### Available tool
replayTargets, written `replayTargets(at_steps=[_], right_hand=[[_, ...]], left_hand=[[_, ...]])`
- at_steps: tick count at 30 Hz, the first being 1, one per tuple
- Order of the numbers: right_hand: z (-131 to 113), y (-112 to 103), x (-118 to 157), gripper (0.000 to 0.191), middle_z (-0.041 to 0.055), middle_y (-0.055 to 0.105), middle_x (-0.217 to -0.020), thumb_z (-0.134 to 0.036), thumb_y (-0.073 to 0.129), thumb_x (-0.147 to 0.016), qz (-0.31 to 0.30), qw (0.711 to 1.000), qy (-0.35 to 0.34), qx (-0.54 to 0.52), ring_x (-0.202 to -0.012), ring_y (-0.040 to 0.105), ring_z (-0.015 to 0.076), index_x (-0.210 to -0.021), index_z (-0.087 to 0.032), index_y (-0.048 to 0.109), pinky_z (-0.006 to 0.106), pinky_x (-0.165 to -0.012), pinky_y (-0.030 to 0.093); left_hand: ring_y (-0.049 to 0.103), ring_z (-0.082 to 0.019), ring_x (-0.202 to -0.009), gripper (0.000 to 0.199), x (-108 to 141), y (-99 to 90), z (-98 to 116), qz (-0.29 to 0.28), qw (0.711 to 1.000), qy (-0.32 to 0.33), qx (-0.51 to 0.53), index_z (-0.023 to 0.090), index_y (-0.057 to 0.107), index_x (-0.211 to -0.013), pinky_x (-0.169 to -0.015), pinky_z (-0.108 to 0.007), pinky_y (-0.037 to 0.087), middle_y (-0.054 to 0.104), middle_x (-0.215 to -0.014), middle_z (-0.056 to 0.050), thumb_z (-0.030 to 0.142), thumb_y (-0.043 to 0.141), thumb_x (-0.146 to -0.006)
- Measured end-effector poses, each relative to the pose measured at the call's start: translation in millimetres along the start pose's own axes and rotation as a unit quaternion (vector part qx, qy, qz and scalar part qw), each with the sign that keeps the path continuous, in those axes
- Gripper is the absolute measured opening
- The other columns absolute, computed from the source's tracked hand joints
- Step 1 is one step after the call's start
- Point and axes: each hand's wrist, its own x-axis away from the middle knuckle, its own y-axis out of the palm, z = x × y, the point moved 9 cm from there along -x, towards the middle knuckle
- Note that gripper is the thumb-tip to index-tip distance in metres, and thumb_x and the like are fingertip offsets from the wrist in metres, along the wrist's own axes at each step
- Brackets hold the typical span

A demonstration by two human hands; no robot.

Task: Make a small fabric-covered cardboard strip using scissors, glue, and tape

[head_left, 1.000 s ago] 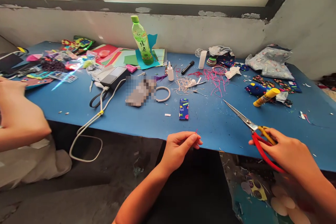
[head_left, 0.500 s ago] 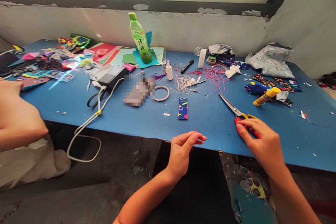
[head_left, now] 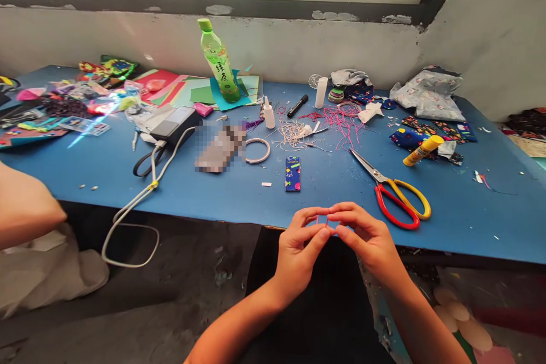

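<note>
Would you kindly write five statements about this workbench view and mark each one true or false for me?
1. The left hand and right hand are close together near the edge of the blue table. True.
2. The left hand holds the scissors. False: they lie on the table, and the left hand holds a thin pinkish strand.
3. Both scissor handles are red. False: one is red, the other yellow.
4. The small blue patterned piece lies left of the scissors. True.
5. The green bottle is right of the scissors. False: it is to their left, further back.
</note>
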Motion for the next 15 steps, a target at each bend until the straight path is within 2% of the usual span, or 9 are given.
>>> replayTargets(at_steps=[3, 6, 10, 15], right_hand=[[11, 6, 8, 0.010, 0.0005, 0.071, -0.103, -0.036, 0.071, -0.084, 0.018, 0.998, 0.021, -0.060, -0.100, 0.067, 0.0169, -0.091, -0.036, 0.077, 0.030, -0.088, 0.054], [22, 10, 17, 0.009, 0.0003, 0.073, -0.101, -0.038, 0.072, -0.083, 0.049, 0.992, 0.035, -0.109, -0.099, 0.067, 0.0178, -0.090, -0.038, 0.078, 0.032, -0.087, 0.055], [28, 10, 23, 0.009, 0.0018, 0.074, -0.101, -0.038, 0.076, -0.079, 0.066, 0.988, 0.048, -0.132, -0.096, 0.068, 0.0188, -0.087, -0.037, 0.079, 0.035, -0.087, 0.056], [26, 7, 27, 0.013, 0.0026, 0.073, -0.102, -0.032, 0.076, -0.079, 0.086, 0.988, 0.043, -0.124, -0.096, 0.068, 0.0191, -0.090, -0.038, 0.079, 0.036, -0.087, 0.057]], left_hand=[[0.060, -0.020, -0.111, 0.017, 5, 0.1, 26, 0.023, 0.975, 0.155, -0.155, 0.027, 0.077, -0.097, -0.100, -0.038, 0.047, 0.068, -0.115, -0.006, 0.018, 0.063, -0.092], [0.061, -0.019, -0.109, 0.016, 13, 6.3, 40, 0.032, 0.937, 0.245, -0.248, 0.024, 0.074, -0.099, -0.102, -0.040, 0.047, 0.069, -0.113, -0.007, 0.016, 0.061, -0.092], [0.061, -0.019, -0.110, 0.014, 18, 9.4, 46, 0.037, 0.909, 0.282, -0.305, 0.022, 0.072, -0.095, -0.106, -0.044, 0.045, 0.070, -0.112, -0.007, 0.016, 0.059, -0.093], [0.060, -0.021, -0.112, 0.015, 21, 8.6, 44, 0.037, 0.899, 0.275, -0.339, 0.025, 0.071, -0.098, -0.111, -0.049, 0.041, 0.072, -0.112, -0.006, 0.017, 0.059, -0.093]])
